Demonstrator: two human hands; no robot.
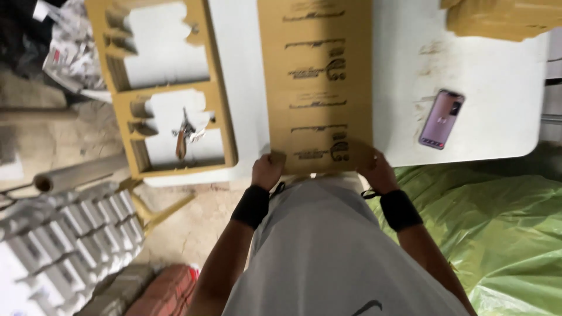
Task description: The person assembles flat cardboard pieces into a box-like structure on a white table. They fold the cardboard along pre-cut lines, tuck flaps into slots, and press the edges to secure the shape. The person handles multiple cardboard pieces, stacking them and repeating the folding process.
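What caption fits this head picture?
Both hands, left hand and right hand, grip a flat cardboard sheet on a white table.

Printed cardboard sheet point(316, 82) lies at frame centre on the table point(486, 88); die-cut cardboard frame point(164, 88) to its left, a small tool point(184, 137) inside its lower opening; phone point(441, 119) right; cardboard stack point(503, 17) upper right; plastic sheeting point(497, 234) lower right.

A white table point(497, 76) carries a long printed cardboard sheet point(316, 76) at centre, a cut-out cardboard frame point(219, 93) at nine o'clock, a phone point(441, 119) (screen lit) at three o'clock.
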